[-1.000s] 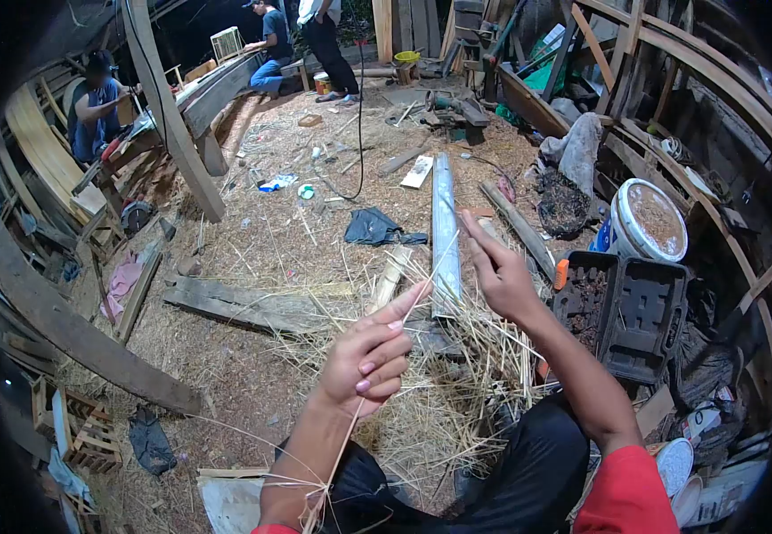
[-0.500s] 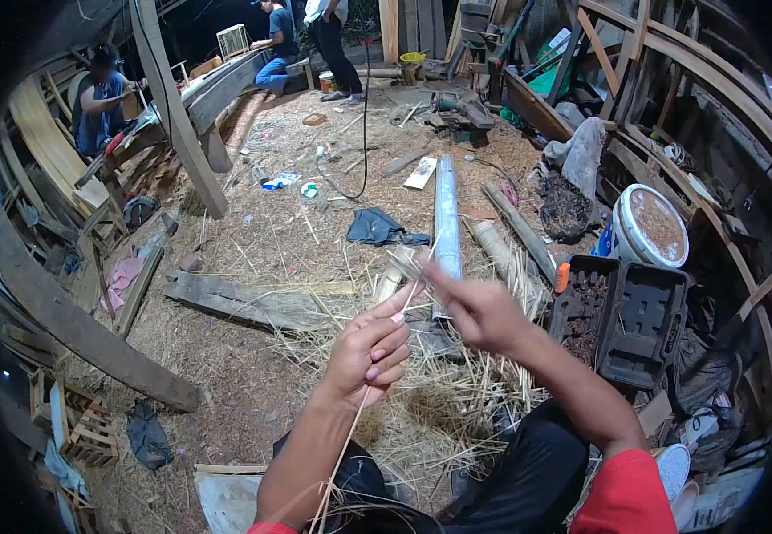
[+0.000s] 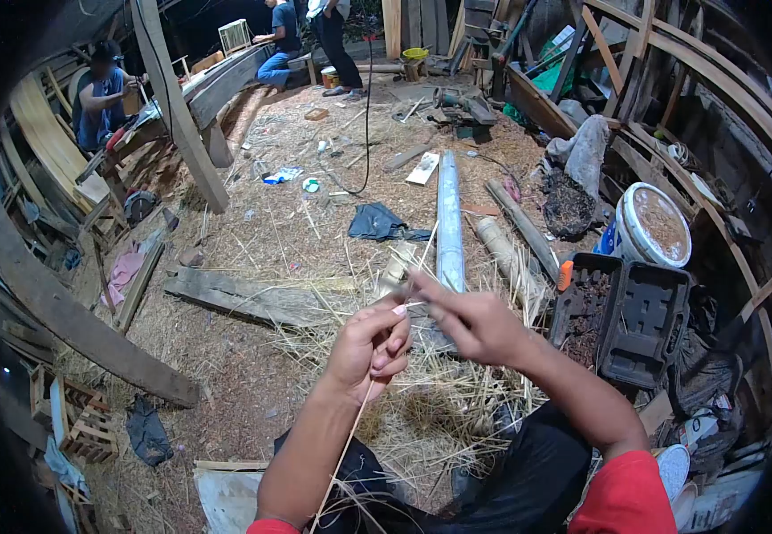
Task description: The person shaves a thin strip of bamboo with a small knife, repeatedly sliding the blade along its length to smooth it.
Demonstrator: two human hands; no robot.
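Observation:
My left hand is closed around a thin, pale bamboo-like strip, whose tail runs down past my left forearm toward my lap. Its far end rises beyond my fingers. Close against those fingertips, my right hand is closed too, fingers curled and pointing left. A small greyish thing at its fingertips is blurred, so its kind cannot be made out. Thin curled shavings lie over my dark trousers. Below my hands, many loose pale strips cover the ground between my legs.
A grey pole lies ahead, beside a weathered plank. To the right are an open black tool case and a white bucket. A slanted post stands left. People work at a long bench behind.
My right hand has shifted slightly down, and the blurred thing at its fingertips is now lower and farther left, against my left fingers. My left hand stays nearly in place, still holding the strip.

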